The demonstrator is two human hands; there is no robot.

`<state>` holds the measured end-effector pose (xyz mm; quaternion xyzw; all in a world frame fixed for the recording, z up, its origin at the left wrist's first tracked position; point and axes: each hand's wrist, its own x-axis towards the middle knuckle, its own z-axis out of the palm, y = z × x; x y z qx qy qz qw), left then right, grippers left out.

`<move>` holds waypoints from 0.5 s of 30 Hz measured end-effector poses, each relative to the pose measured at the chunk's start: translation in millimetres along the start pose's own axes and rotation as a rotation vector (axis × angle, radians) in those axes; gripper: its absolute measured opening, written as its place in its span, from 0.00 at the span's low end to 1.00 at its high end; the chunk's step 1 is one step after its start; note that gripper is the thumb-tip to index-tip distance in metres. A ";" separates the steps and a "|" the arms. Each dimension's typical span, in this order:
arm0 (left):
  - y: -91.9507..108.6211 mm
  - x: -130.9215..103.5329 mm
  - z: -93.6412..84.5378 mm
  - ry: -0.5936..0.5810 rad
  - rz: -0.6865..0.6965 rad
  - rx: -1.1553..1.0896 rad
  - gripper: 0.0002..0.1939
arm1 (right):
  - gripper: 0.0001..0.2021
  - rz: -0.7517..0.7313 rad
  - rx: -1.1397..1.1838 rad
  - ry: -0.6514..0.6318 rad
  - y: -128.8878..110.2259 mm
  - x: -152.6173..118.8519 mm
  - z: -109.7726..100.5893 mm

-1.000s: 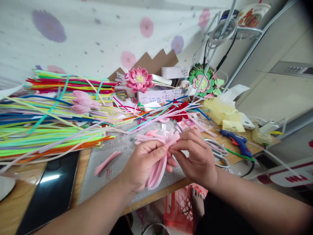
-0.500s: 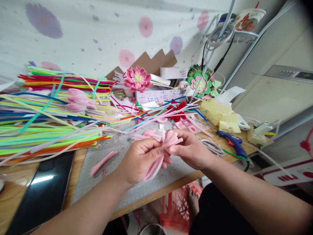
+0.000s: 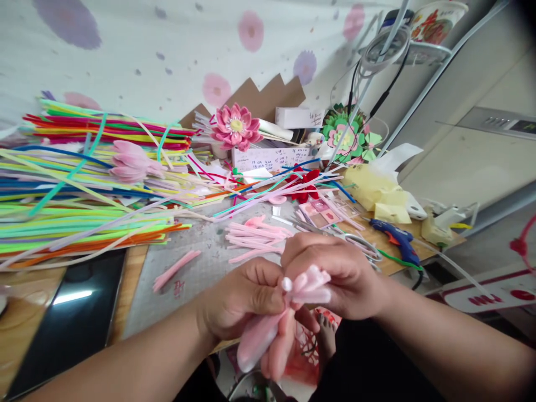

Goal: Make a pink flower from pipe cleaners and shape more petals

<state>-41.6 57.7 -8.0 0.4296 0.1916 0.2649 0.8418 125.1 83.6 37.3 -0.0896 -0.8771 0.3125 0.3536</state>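
Note:
A bundle of pink stems [image 3: 259,338] is pinched between both hands, its looped ends hanging down and its short ends fanned to the right. My left hand [image 3: 247,296] is closed on the middle of it with thumb and fingers. Against the short ends, my right hand [image 3: 335,271] is closed too, its fingers wrapped around them. Just beyond the hands, several loose pink pieces [image 3: 255,237] lie on the grey mat [image 3: 192,290]. A short pink bunch [image 3: 176,271] rests farther left on the mat.
Colourful stems [image 3: 84,223] are heaped at the left above a black glossy panel [image 3: 71,318]. A pink flower [image 3: 237,125] stands at the back. Scissors [image 3: 362,245] and a blue glue gun [image 3: 396,240] lie at the right.
Both hands have moved down and nearer with the pink bundle, past the table's front edge. The loose pink pieces behind them are now more exposed.

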 end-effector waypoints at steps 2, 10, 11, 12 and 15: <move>2.0 1.7 -4.4 -0.014 0.023 0.051 0.19 | 0.11 -0.011 -0.038 0.047 2.6 0.4 0.8; 22.2 7.1 -16.9 0.716 0.534 1.004 0.11 | 0.09 0.545 -0.152 0.282 38.9 1.9 6.0; 21.9 7.3 -15.8 0.764 0.532 1.102 0.09 | 0.08 0.586 -0.171 0.300 39.4 2.6 8.7; 20.9 7.6 -14.7 0.797 0.526 1.171 0.07 | 0.08 0.618 -0.183 0.321 38.8 3.2 11.6; 15.5 9.1 -13.1 0.796 0.459 1.204 0.10 | 0.10 0.638 -0.205 0.388 33.7 5.3 21.2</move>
